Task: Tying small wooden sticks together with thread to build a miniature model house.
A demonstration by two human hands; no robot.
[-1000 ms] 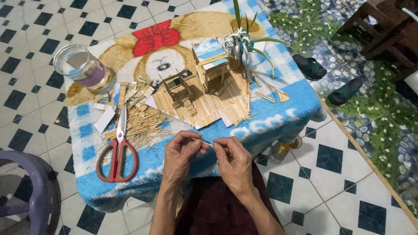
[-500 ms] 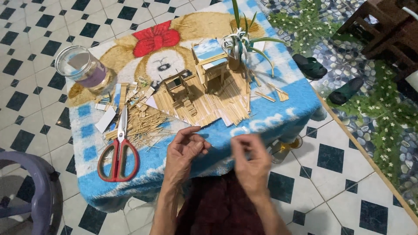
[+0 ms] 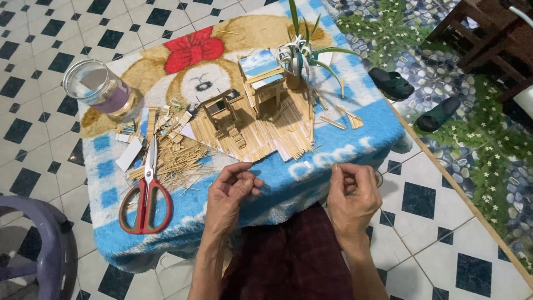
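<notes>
Grip: L hand (image 3: 233, 186) pinched, contents unclear; R hand (image 3: 352, 191) pinching thin stick (image 3: 333, 173).

Both forearms reach up from the lap. The left hand (image 3: 232, 189) hovers at the bench's near edge, fingers curled, thumb against fingertips. The right hand (image 3: 353, 191) sits apart beyond the near right corner, fingers loosely curled.

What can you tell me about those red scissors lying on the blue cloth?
The scissors have red loop handles, seemingly plastic, and slim metal blades. They lie flat and shut on the fluffy blue cloth, handles toward the person, blades pointing away. The blade tips rest among a loose heap of thin straw-coloured sticks, beside a scrap of white card. Neither hand touches them; the left hand is the nearer one, off to their right.
</notes>
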